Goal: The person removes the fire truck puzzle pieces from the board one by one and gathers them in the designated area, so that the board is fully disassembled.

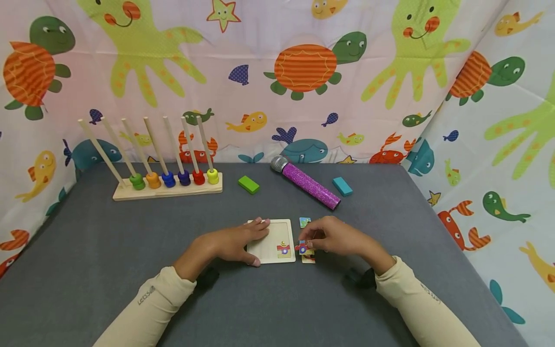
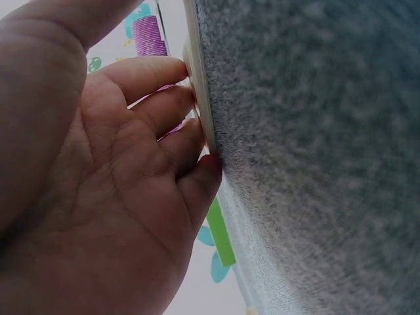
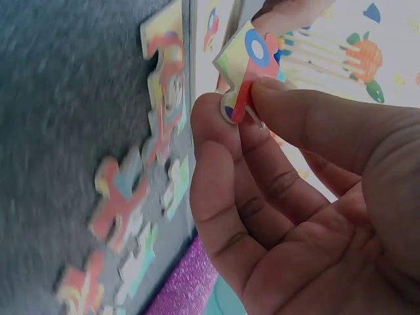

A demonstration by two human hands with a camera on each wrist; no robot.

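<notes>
A shallow wooden puzzle tray (image 1: pixel 264 246) lies on the table, one printed puzzle piece (image 1: pixel 284 249) in its lower right corner. My left hand (image 1: pixel 238 241) rests on the tray's left side with fingers extended; in the left wrist view its fingertips touch the tray's edge (image 2: pixel 202 92). Just right of the tray, my right hand (image 1: pixel 336 236) pinches a red, yellow and blue puzzle piece (image 3: pixel 252 59) between thumb and fingers. Several loose puzzle pieces (image 3: pixel 121 197) lie on the table beneath that hand, partly hidden by it in the head view.
Behind the tray lie a green block (image 1: pixel 249 184), a purple glittery microphone (image 1: pixel 310 185) and a blue block (image 1: pixel 342 186). A wooden peg stand (image 1: pixel 169 192) with coloured rings stands at the back left. A printed cloth (image 1: pixel 260 48) hangs along the table's back and right.
</notes>
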